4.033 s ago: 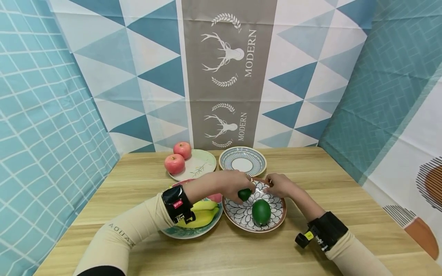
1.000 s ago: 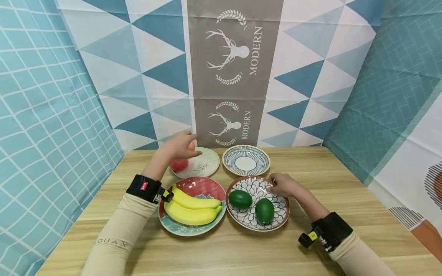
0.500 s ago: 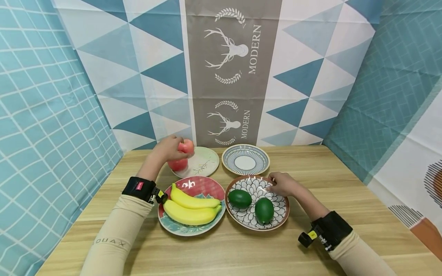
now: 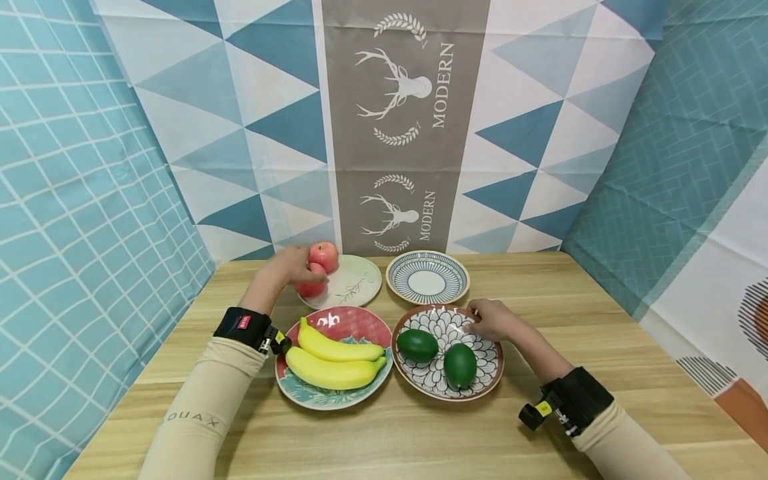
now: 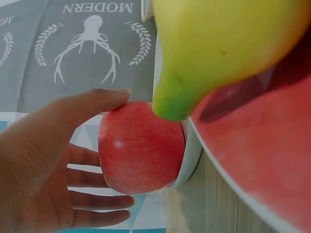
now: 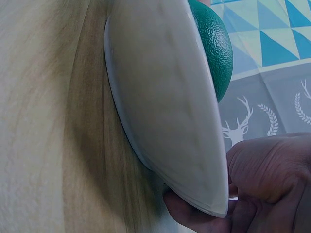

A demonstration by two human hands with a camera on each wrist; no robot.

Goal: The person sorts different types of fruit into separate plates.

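Fingers (image 5: pixel 97 103) of the left hand (image 4: pixel 288 265) are curling round the nearer apple (image 4: pixel 311 285) on the pale plate (image 4: pixel 354 283), while the right hand (image 4: pixel 489 320) is pinching the petal-patterned plate's (image 4: pixel 487 383) rim, seemingly steadying it.

A pale wood-grain worktop (image 4: pixel 600 313) stands boxed in by hanging cloths. The back cloth (image 4: pixel 402 120) shows blue triangles and a grey deer-print band; teal patterned cloths (image 4: pixel 78 220) flank it.
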